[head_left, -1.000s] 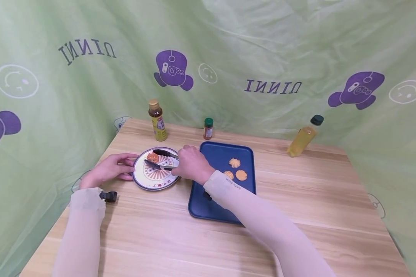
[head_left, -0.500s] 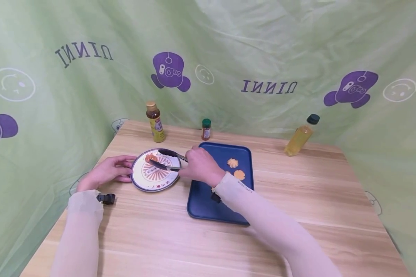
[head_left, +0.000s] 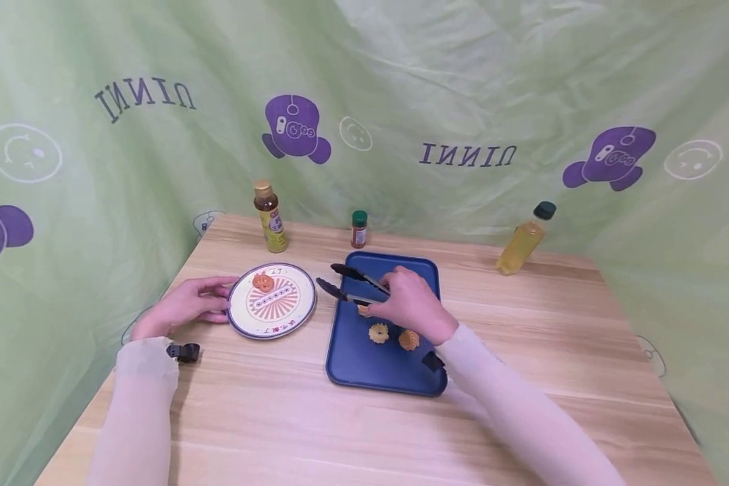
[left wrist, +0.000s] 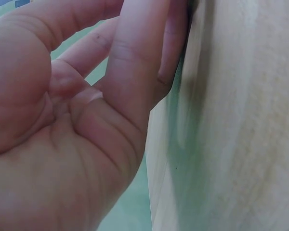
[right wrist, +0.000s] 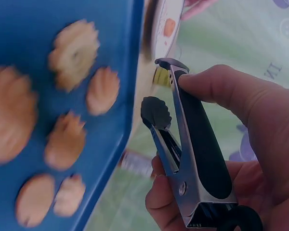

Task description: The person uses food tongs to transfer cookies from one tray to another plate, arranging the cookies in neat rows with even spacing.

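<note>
Tongs (head_left: 352, 283) moved over tray (head_left: 364, 368), plate (head_left: 279, 327) edge steadied

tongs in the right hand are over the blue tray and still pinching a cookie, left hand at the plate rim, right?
Not quite: the tongs carry nothing. The head view shows their tips apart and empty over the blue tray. The right hand holds them, and the left hand is at the plate rim.

free: bare table (head_left: 352, 432) in front | obstacles: bottles (head_left: 271, 217) along back edge, plate (head_left: 291, 317) beside tray (head_left: 352, 358)
</note>
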### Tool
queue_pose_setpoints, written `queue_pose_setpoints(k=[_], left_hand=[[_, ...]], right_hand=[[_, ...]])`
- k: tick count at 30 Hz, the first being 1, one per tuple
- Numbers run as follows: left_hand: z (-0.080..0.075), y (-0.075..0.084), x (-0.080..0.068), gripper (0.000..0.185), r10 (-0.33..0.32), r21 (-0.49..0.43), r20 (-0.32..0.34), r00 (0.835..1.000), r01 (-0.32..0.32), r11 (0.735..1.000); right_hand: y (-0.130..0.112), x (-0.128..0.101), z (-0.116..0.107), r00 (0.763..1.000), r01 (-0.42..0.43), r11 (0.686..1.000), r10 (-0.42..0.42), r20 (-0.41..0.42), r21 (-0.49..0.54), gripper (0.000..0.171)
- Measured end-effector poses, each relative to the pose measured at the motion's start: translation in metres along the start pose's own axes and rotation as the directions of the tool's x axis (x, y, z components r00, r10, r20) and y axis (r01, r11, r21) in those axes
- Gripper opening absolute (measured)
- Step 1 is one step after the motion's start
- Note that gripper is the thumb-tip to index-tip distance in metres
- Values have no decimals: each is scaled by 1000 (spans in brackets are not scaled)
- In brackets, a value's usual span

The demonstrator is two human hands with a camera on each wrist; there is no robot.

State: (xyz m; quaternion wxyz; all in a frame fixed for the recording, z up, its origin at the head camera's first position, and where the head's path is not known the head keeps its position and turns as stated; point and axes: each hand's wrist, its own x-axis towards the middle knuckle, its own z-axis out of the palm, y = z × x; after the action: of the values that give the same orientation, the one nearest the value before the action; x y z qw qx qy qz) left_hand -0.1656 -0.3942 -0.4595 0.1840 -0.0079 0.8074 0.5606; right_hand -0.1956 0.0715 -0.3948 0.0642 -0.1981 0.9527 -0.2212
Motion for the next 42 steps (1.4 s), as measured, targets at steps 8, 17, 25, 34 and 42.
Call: queue_pose_setpoints(k=[8, 17, 25, 34, 42], left_hand=[[0, 0, -2, 73, 6, -5, 1, 1000, -6, 1000], [-3, 1, -4, 72, 10, 28, 8, 1000, -10, 1000], [-1, 2, 1, 73, 14, 11, 21, 1000, -14, 1000], [0, 2, -2, 73, 17, 20, 20, 1000, -17, 1000], [0, 3, -4, 74, 19, 11, 39, 999, -19, 1000]], right_hand=[[43, -24, -20, 999, -42, 997, 39, -37, -58, 50], [76, -43, -43, 994, -105, 989, 101, -51, -105, 47], [90, -61, -51, 991, -121, 986, 113, -65, -118, 44], [93, -69, -54, 991, -124, 985, 118, -60, -120, 40], [93, -70, -55, 991, -130, 981, 125, -39, -143, 37]])
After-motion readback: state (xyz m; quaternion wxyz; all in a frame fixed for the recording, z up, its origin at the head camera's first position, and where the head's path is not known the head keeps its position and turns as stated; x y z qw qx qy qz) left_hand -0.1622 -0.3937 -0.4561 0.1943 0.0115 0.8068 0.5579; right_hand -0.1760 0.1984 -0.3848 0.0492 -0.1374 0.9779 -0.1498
